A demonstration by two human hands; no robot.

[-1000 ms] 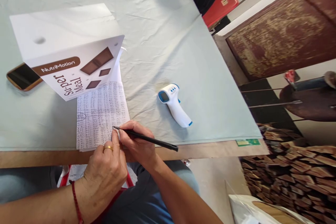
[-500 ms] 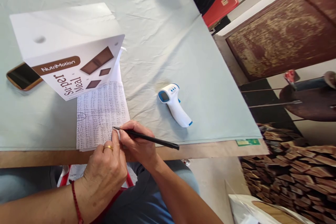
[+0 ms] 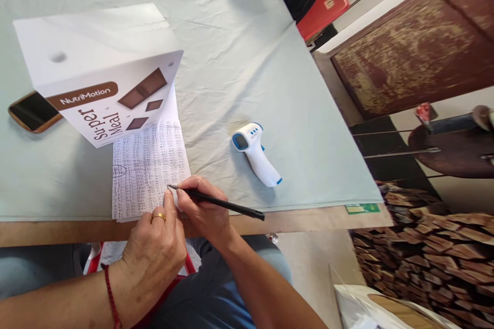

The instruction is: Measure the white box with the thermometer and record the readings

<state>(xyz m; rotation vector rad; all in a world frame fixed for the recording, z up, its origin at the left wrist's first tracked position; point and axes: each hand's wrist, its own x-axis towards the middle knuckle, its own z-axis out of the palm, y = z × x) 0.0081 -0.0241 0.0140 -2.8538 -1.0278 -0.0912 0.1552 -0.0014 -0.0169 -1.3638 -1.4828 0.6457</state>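
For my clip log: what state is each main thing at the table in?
Black pen: uncapped, held in right hand
Handwritten paper: largely filled, one spot circled
NutriMotion cardboard: creased, partly covering paper
Infrared thermometer: lying down, screen dark
Smartphone: screen up, dark
Tablecloth: wrinkled

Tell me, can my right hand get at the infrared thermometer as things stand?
Probably yes: only tablecloth lies between the right hand and the infrared thermometer, though that hand holds a black pen, which may need putting down first.
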